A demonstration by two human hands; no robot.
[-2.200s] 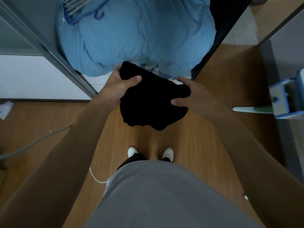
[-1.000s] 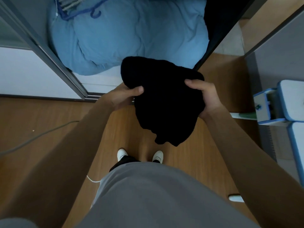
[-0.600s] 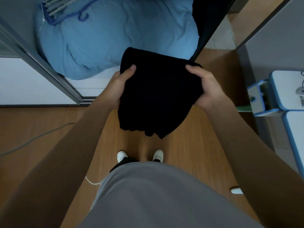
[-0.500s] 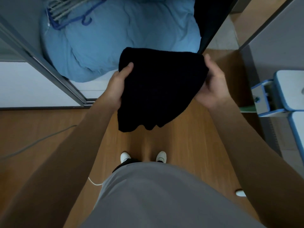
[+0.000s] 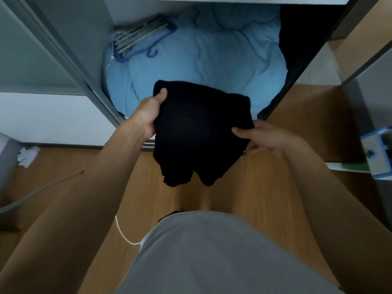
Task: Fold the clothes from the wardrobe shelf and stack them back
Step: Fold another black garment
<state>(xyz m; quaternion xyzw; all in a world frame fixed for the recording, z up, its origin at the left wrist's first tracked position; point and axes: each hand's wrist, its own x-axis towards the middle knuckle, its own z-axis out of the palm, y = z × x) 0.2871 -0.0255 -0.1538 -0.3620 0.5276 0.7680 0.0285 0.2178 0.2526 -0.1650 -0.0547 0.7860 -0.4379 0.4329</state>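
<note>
While you stand facing the open wardrobe [image 5: 70, 49], one black garment [image 5: 199, 128] hangs between your two hands above the wood floor [image 5: 275, 177], just in front of the wardrobe's lower compartment. It is a soft, matte cloth, folded into a rough rectangle; its top edge is rounded and its lower edge droops in two uneven lobes. Your left hand [image 5: 148, 115] grips the upper left corner, thumb curled over the front face and the fingers hidden behind. Your right hand [image 5: 263, 139] pinches the right edge lower down, thumb on the front and fingers curled underneath.

Behind the garment, one pale blue quilt [image 5: 207, 60] fills the compartment, puffy and creased into broad folds. On its left part lies one bundle of hangers [image 5: 140, 41]: a blue plastic one with a hooked end and several thin pale ones, too blurred to count. At the compartment's right side hangs something dark [image 5: 297, 49]; you cannot tell what it is. Grey metal-looking frames edge the sliding doors on both sides.

On the floor to the left you have one grey cable [image 5: 42, 192] running in a long curve, one thin white cord [image 5: 123, 234] near your body, and crumpled white paper [image 5: 27, 153] by the wall. At the right edge sits one blue-and-white boxy object [image 5: 377, 153]. Your grey shirt [image 5: 212, 255] fills the bottom of the view.
</note>
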